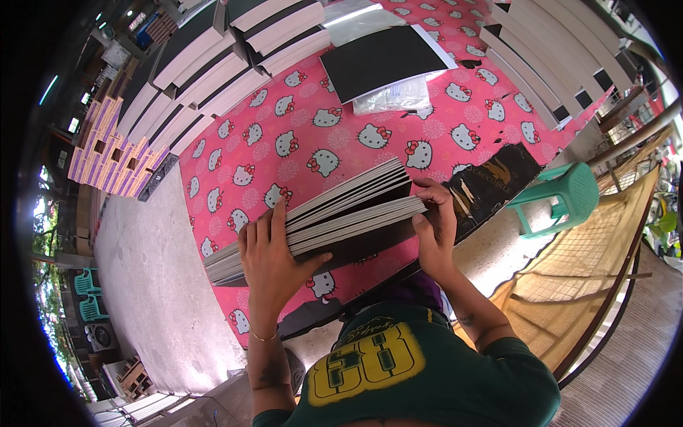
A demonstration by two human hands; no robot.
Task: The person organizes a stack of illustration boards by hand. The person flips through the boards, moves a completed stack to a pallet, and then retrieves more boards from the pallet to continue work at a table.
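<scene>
A thick stack of thin boards (363, 222), dark-faced with pale edges, is tilted on its long side on the pink cartoon-cat table cover (284, 171). Toward the right end the stack splits into two bundles with a dark gap between them. My left hand (272, 260) lies across its left part, fingers over the pale edges and thumb against the dark near face. At the right end my right hand (435, 224) grips a corner, its thumb on the near side and its fingers bent over the end.
Ahead lies a black sheet (384, 60) over white sheets and clear plastic wrap (391, 98). Tall board stacks (206, 67) stand at the far left, more stacks (541, 64) at the far right. A torn black strip (498, 181) edges the table, near a green stool (569, 196).
</scene>
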